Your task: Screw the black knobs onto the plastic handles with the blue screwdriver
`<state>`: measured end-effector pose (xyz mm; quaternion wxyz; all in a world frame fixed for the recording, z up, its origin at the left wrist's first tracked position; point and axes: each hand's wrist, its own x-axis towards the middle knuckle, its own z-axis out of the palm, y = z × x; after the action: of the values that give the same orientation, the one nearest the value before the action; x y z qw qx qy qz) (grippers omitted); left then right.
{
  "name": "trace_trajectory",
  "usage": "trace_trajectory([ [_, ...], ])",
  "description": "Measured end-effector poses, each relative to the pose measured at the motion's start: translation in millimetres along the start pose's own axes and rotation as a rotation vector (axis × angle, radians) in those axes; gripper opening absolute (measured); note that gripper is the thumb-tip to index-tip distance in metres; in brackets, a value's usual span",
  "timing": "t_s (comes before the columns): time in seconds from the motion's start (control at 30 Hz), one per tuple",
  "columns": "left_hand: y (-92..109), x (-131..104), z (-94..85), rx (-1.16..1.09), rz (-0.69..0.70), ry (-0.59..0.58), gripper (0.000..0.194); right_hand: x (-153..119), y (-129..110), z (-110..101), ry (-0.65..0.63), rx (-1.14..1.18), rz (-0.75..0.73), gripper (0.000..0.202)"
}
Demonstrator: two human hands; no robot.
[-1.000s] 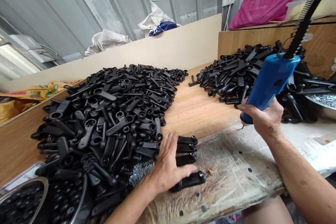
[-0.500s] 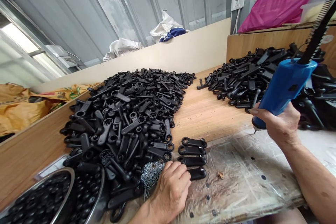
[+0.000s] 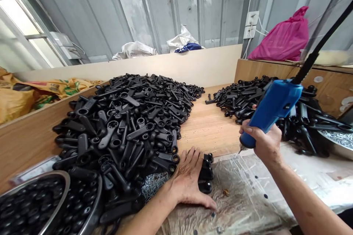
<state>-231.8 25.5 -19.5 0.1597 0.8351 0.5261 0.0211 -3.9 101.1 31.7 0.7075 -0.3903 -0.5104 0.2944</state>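
Note:
My left hand lies spread over the left ends of several black crank-shaped parts lined up on the plastic-covered front surface. Its fingers cover much of them; their rounded right ends show. My right hand is wrapped round a blue electric screwdriver, its tip pointing down just above the front edge of the wooden board. Beside my left wrist is a small heap of silver screws. A large pile of black parts rises beyond my left hand.
Two metal bowls of round black knobs stand at the front left. Another pile of black parts lies at the back right, near a bowl of screws. A low cream panel closes the back.
My left hand has opened from a closed shape and moved up onto the row of parts. My right hand has shifted left with the blue screwdriver. The view has tilted and turned a little.

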Motion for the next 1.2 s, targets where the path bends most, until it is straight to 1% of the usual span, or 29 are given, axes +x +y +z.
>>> trace_trajectory([
  [0.1, 0, 8, 4.3, -0.01, 0.051, 0.025, 0.135, 2, -19, 29, -0.107, 0.142, 0.054, 0.034],
  [0.17, 1, 13, 4.8, -0.029, 0.078, 0.033, 0.132, 1, -24, 47, -0.156, 0.217, 0.073, 0.031],
  [0.27, 4, 17, 3.7, -0.048, 0.094, 0.085, 0.119, -5, -17, 66, -0.18, 0.28, 0.075, 0.023],
  [0.33, 6, 17, 2.3, -0.057, 0.104, 0.128, 0.108, -11, -10, 71, -0.17, 0.288, 0.067, 0.022],
  [0.37, 7, 17, 1.6, -0.067, 0.109, 0.133, 0.105, -14, -6, 72, -0.165, 0.294, 0.062, 0.021],
  [0.43, 8, 16, 0.7, -0.091, 0.11, 0.103, 0.103, -19, -4, 72, -0.162, 0.322, 0.05, 0.023],
  [0.57, 7, 17, 4.1, -0.105, 0.085, 0.023, 0.101, -19, -10, 68, -0.164, 0.348, 0.05, 0.058],
  [0.67, 6, 17, 10.1, -0.105, 0.092, 0.025, 0.102, -18, -15, 66, -0.181, 0.313, 0.083, 0.067],
  [0.77, 6, 18, 14.1, -0.096, 0.104, 0.035, 0.101, -21, -16, 66, -0.226, 0.304, 0.091, 0.068],
  [0.9, 5, 20, 17.0, -0.092, 0.097, 0.026, 0.1, -26, -17, 67, -0.215, 0.296, 0.101, 0.068],
  [1.0, 3, 23, 20.1, -0.084, 0.11, 0.057, 0.104, -28, -17, 68, -0.225, 0.299, 0.131, 0.07],
  [1.07, 3, 24, 20.2, -0.085, 0.116, 0.068, 0.102, -28, -16, 68, -0.226, 0.303, 0.127, 0.07],
  [1.2, 5, 22, 13.9, -0.102, 0.099, 0.002, 0.099, -28, -12, 69, -0.212, 0.299, 0.117, 0.071],
])
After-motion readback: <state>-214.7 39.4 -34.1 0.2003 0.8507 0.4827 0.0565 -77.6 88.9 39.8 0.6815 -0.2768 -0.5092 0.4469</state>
